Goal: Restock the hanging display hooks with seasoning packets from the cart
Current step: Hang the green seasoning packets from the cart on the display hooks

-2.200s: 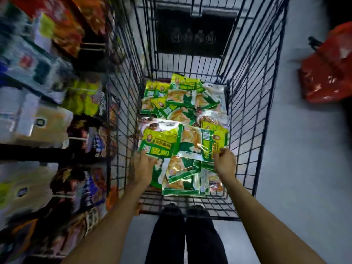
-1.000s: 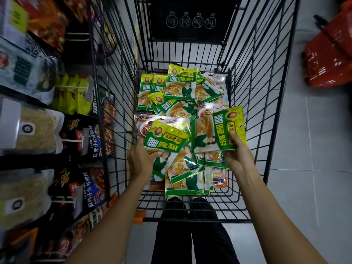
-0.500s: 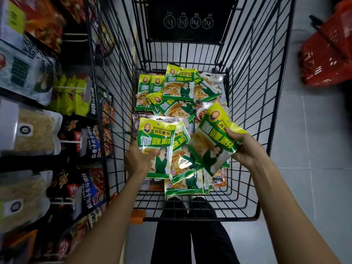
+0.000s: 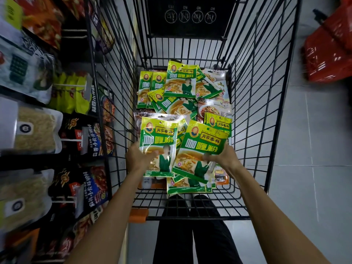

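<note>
Left hand (image 4: 140, 158) grips one green-and-yellow seasoning packet (image 4: 159, 141) at its lower left edge, thumb curled across the front; the packet is upright, print facing the camera. Right hand (image 4: 226, 158) pinches a second packet (image 4: 200, 147) at its right edge, tilted, overlapping the first. Both are held just above the loose pile of packets (image 4: 181, 82) in the cart (image 4: 190, 218). Display hooks (image 4: 70, 85) stand left of the cart.

Green-and-yellow seasoning packets (image 4: 181, 103) lie heaped and overlapping in the black wire cart (image 4: 190, 218). Two are raised above the heap, printed faces up: the left packet (image 4: 158, 138) upright, the right packet (image 4: 202, 149) tilted clockwise, just beside it.
</note>
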A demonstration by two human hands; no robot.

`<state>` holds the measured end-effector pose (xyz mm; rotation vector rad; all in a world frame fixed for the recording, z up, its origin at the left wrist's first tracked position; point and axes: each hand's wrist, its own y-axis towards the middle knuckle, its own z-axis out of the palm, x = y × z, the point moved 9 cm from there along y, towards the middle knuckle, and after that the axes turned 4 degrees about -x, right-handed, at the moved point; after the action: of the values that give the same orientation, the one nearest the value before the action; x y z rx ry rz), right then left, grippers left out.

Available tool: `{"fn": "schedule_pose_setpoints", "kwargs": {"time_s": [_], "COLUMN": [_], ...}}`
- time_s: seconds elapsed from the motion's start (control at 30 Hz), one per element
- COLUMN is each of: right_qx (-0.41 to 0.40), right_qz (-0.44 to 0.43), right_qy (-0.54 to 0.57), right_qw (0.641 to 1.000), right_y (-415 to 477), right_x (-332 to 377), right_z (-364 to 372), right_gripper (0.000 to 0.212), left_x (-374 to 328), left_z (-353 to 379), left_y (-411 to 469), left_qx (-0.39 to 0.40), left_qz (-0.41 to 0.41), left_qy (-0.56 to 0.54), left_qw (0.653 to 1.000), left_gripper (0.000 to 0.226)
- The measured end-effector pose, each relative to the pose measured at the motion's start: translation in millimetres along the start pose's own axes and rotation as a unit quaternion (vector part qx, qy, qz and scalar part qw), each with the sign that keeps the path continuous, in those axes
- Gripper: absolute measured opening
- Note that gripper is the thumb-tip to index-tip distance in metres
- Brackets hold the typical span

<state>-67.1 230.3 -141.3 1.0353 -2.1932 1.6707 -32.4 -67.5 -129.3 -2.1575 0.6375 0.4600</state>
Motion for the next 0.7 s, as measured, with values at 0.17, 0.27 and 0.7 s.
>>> {"fn": "schedule_pose_setpoints", "kwargs": {"time_s": [0.17,0.27,0.7], "right_qx": [-0.035,-0.017,0.009], "right_qz": [0.036,0.070,-0.005], "right_qy": [0.066,0.209,0.175], "right_qw": [0.997,0.975,0.985], "right_y": [-11.1,-19.0,-44.6], "right_x": [-28.2,-37.8,31.6], "right_z": [1.9,15.7,16.5], "right_gripper": [0.038,0.028,0.019], "left_x": [0.0,-0.3,-50.8], "left_z": [3.2,13.4,-50.5], "left_y": [0.6,-2.3,-45.0], "left_qx": [0.042,0.092,0.035], "left_qz": [-0.025,-0.029,0.083], "left_qy": [-0.067,-0.098,-0.137], "left_qw": [0.997,0.990,0.987], "left_gripper": [0.038,0.031,0.017]}}
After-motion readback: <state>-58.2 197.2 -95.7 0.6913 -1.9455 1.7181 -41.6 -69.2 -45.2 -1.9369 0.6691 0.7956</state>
